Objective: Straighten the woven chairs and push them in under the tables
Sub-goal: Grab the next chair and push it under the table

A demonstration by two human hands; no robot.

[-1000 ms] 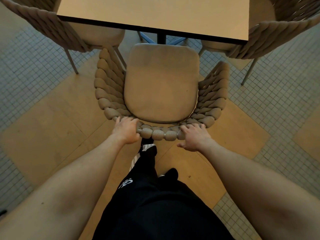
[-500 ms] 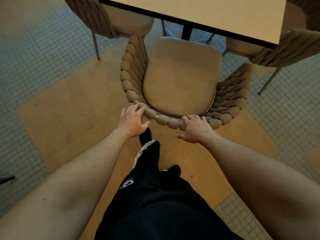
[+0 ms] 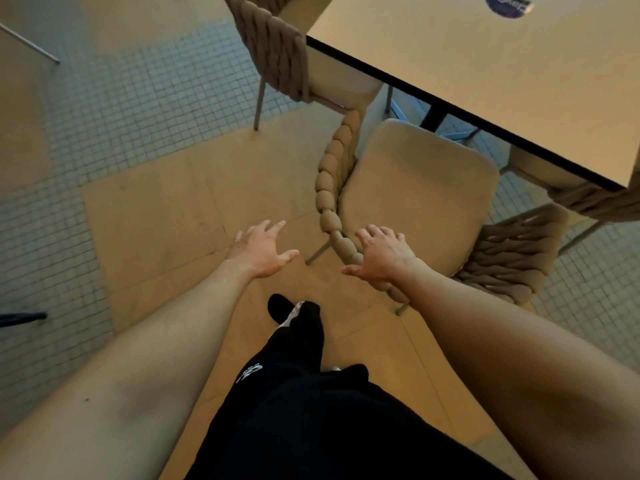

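Note:
A woven chair [image 3: 419,192] with a beige seat cushion and thick braided rope back stands at the near edge of the tan table [image 3: 502,74], its front tucked partly under the tabletop. My right hand [image 3: 382,254] hovers over the braided back rail with fingers spread; whether it touches the rail is unclear. My left hand [image 3: 263,245] is open in the air to the left of the chair, holding nothing. A second woven chair [image 3: 277,46] stands at the table's left side, and a third woven chair [image 3: 595,202] shows at the right under the table corner.
The floor mixes wooden panels [image 3: 166,220] and small grey tiles [image 3: 138,91]. My black-trousered leg and shoe [image 3: 294,317] stand just behind the chair. A dark round label [image 3: 509,5] lies on the tabletop. A thin metal leg [image 3: 31,43] crosses the far left.
Both hands have let go of the chair's back rail. My left hand moved away to the left and opened; the right lifted. The view swung left, so the chair now sits at the right.

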